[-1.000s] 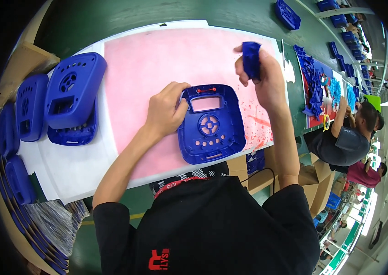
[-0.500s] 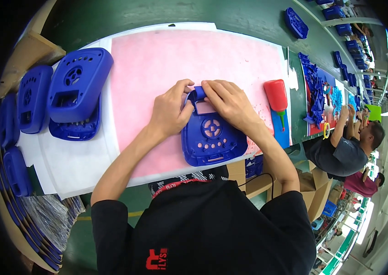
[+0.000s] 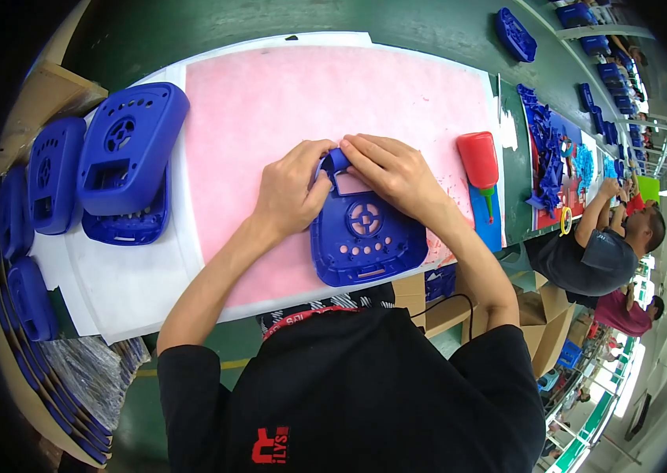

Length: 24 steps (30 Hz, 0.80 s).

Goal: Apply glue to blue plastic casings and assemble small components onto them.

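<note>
On the pink sheet lies a blue plastic housing [image 3: 369, 244], inner side up, with a round vent grille, a row of small holes and a rectangular window. My left hand [image 3: 290, 188] is closed round its upper left edge, thumb inside and fingers outside. At the far end, a smooth blue strip [image 3: 335, 160] curves along the housing's wall above the window. My right hand [image 3: 392, 175] bends over the far right edge, fingertips pressed on this strip. Part of the strip is hidden under the fingers.
A red squeeze bottle [image 3: 478, 162] with a green nozzle lies on a blue card [image 3: 484, 229] at the right. Several blue housings [image 3: 132, 146] are stacked at the left. A co-worker [image 3: 605, 252] sits farther right beside a pile of blue strips [image 3: 542, 150].
Both hands keep their grip on the housing, with the fingers hardly shifted. The view has moved slightly; the co-worker's arms at the right have moved a little.
</note>
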Each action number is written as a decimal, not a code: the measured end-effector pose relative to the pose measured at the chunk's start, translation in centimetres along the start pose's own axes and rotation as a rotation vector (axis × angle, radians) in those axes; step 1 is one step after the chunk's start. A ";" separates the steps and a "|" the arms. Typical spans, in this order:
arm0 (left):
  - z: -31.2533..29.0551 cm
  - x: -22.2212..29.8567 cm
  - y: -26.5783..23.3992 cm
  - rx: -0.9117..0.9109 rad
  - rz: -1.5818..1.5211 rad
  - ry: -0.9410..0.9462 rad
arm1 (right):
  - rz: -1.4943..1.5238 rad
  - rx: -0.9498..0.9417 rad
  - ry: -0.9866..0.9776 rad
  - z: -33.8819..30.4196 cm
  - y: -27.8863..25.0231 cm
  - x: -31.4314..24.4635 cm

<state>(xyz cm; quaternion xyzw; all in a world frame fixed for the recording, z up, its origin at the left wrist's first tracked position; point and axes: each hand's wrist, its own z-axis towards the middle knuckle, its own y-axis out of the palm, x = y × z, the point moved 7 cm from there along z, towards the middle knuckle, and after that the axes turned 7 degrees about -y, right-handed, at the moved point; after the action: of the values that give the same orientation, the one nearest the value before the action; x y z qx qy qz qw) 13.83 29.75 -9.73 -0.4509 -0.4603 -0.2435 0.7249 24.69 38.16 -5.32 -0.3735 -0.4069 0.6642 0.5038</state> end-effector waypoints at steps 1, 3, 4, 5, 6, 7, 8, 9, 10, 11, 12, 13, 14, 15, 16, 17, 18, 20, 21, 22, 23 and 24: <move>0.1 0.2 0.0 0.027 -0.022 0.049 | -0.008 -0.048 0.009 -0.2 0.1 0.2; 0.0 0.4 -0.1 0.052 -0.044 0.095 | -0.014 -0.097 0.020 -0.4 0.3 0.3; 0.0 0.3 0.0 0.040 -0.031 0.092 | -0.042 -0.108 0.017 -0.4 0.2 0.1; -0.1 0.3 0.0 0.027 -0.019 0.090 | -0.070 -0.120 0.014 -0.4 0.2 -0.1; -0.1 0.4 0.1 0.026 -0.020 0.087 | -0.068 -0.122 0.015 -0.4 0.0 -0.2; -0.1 0.4 0.0 0.027 -0.023 0.092 | -0.082 -0.131 0.003 -0.4 -0.3 -0.3; -0.1 0.5 -0.1 0.029 -0.027 0.097 | -0.096 -0.140 -0.009 -0.3 -0.4 -0.4; -0.1 0.5 -0.1 0.029 -0.026 0.095 | -0.093 -0.140 -0.009 -0.2 -0.4 -0.3; -0.1 0.6 -0.2 0.035 -0.023 0.109 | -0.077 -0.118 -0.009 -0.1 -0.6 -0.3; -0.1 0.8 -0.2 0.042 -0.021 0.122 | -0.060 -0.096 -0.009 -0.1 -0.7 -0.2; -0.1 0.7 -0.2 0.039 -0.023 0.120 | -0.059 -0.098 -0.006 -0.3 -0.4 -0.1; -0.1 0.6 -0.2 0.030 -0.028 0.112 | -0.044 -0.066 -0.009 -0.6 -0.2 0.0; -0.1 0.5 -0.1 0.021 -0.033 0.104 | -0.029 -0.034 -0.011 -0.8 0.0 0.0; -0.1 0.6 -0.1 0.020 -0.033 0.103 | -0.028 -0.035 -0.010 -1.1 0.1 0.0; -0.1 0.7 -0.1 0.022 -0.031 0.104 | 0.001 -0.028 0.023 -1.2 0.2 0.2; -0.1 0.7 -0.1 0.025 -0.029 0.105 | 0.029 -0.022 0.057 -1.3 0.3 0.4; -0.1 0.6 -0.1 0.026 -0.028 0.103 | 0.031 -0.021 0.056 -1.3 0.3 0.4; -0.1 0.5 0.1 0.013 -0.020 0.109 | 0.032 -0.042 0.052 -1.4 0.2 0.4; -0.1 0.5 0.3 0.011 -0.021 0.111 | 0.030 -0.042 0.054 -1.6 0.2 0.3; -0.1 0.4 0.3 0.033 -0.025 0.091 | -0.004 -0.074 0.053 -1.7 0.3 0.1; -0.1 0.3 0.3 0.055 -0.029 0.073 | -0.039 -0.107 0.052 -1.8 0.3 0.0; -0.1 0.2 0.4 0.053 -0.030 0.078 | -0.044 -0.106 0.055 -1.9 -0.1 0.0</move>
<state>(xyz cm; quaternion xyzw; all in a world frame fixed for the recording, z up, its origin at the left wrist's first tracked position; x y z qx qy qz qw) 14.28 29.81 -9.72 -0.4149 -0.4447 -0.2593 0.7502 26.40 38.49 -5.95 -0.4085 -0.4356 0.6202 0.5086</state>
